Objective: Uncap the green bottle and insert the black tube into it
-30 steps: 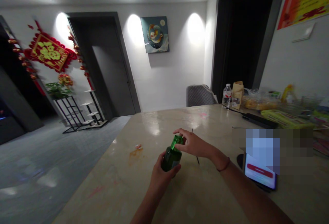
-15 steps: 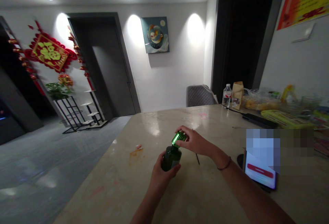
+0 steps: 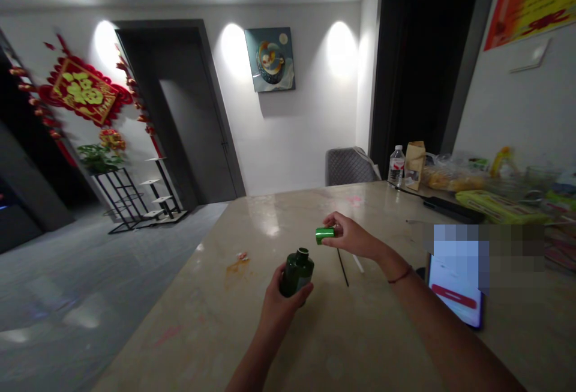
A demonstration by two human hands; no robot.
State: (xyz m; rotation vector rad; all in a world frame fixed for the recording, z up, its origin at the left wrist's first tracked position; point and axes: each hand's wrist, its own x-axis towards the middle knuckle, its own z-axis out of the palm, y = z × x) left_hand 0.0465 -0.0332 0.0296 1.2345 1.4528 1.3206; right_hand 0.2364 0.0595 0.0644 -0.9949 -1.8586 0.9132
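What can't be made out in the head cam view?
All in the head view:
- Label on the green bottle: partly hidden by the left hand, too small to read.
- Open end of the green cap: hidden by the right hand.
- Phone screen: partly covered by a pixelated block.
- Yellow-green packet: too small to read.

Dim room, spotlit wall (image 3: 341, 50), bent edges

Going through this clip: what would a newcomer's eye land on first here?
Most eyes would go first to the middle of the view, where the left hand grips an uncapped dark green bottle and the right hand pinches a shiny green cap apart from it, above a marble-look table. Next come the red and gold hanging ornament on the far left wall and the framed painting on the back wall.
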